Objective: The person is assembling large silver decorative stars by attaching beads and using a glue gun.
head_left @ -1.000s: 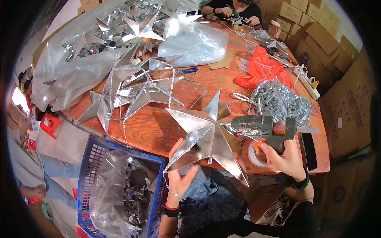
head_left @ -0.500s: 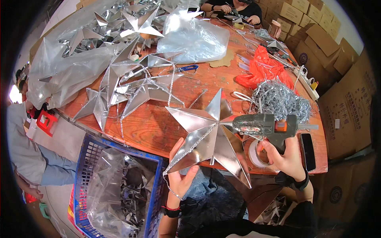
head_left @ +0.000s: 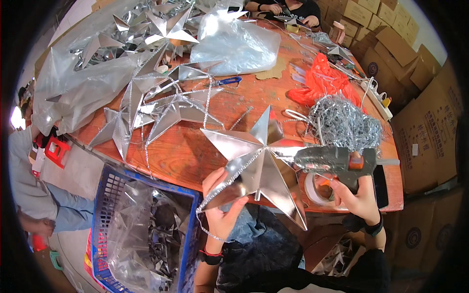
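Note:
A large silver folded star (head_left: 262, 168) is tilted up at the table's near edge. My left hand (head_left: 223, 210) grips its lower-left point, thumb in front. A glittery silver cord (head_left: 234, 177) runs along that arm of the star from the centre to the tip, and its loose end hangs by my left wrist. My right hand (head_left: 355, 195) is closed around a dark hot glue gun (head_left: 325, 158) with a clear glue stick in its back end. The gun's nozzle points left at the star's right arm, near the centre. Below the gun lies a roll of tape (head_left: 315, 189).
Finished-looking stars with cord (head_left: 178, 110) lie left on the wooden table (head_left: 273, 93), before a plastic bag of stars (head_left: 73, 93). Tangled silver cord (head_left: 344, 122), a red bag (head_left: 325, 80) and a phone (head_left: 380, 185) are right. A blue basket (head_left: 139, 172) stands left; a co-worker (head_left: 288, 12) sits opposite.
The glue gun has moved slightly right and down, its nozzle drawing away from the star's centre. My left hand and the star have shifted slightly left.

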Demonstrator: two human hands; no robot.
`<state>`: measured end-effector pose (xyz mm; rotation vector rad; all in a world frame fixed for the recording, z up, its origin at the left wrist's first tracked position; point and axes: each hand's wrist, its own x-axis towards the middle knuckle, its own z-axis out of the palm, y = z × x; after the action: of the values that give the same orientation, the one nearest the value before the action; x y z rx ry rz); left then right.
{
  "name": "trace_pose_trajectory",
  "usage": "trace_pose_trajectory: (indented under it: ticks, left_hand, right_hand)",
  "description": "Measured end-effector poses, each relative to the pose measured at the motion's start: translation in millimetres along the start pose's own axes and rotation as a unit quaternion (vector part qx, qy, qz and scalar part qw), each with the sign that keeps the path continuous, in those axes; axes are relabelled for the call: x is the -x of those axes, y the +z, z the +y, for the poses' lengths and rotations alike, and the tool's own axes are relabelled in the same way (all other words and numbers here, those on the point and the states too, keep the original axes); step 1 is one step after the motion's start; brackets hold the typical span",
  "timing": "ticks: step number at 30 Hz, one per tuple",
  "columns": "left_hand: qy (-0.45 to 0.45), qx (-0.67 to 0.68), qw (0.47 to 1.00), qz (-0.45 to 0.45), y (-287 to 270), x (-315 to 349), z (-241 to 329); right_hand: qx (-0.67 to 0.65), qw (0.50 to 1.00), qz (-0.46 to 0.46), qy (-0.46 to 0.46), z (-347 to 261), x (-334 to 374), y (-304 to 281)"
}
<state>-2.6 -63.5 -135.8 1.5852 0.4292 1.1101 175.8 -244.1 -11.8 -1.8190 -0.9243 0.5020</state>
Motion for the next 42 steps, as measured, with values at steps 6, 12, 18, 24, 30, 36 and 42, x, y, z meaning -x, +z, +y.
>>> trace_pose_trajectory:
  ticks: [6, 12, 18, 24, 30, 36, 42]
  left_hand:
    - [0.04, -0.024, 0.998, 0.043, -6, -14, -8]
    - [0.029, -0.014, 0.998, 0.044, -5, -13, -9]
    - [0.04, -0.037, 0.998, 0.025, -8, -13, -10]
    - [0.044, -0.048, 0.998, 0.027, -8, -13, -11]
    - [0.045, -0.052, 0.997, 0.032, -11, -12, -15]
    - [0.052, -0.039, 0.997, 0.029, -8, -15, -15]
    - [0.054, -0.058, 0.996, 0.029, -10, -14, -16]
  right_hand:
    - [-0.032, 0.998, -0.006, 0.049, 5, 19, -8]
    - [0.075, 0.995, -0.013, 0.057, 10, 18, -6]
    - [0.049, 0.996, -0.021, 0.07, 12, 20, -7]
    - [0.058, 0.998, 0.002, 0.005, 17, 21, -5]
    - [0.12, 0.988, -0.06, -0.072, 17, 30, -20]
    - [0.116, 0.985, -0.098, -0.085, 27, 52, -38]
    - [0.168, 0.969, -0.098, -0.15, 37, 56, -42]
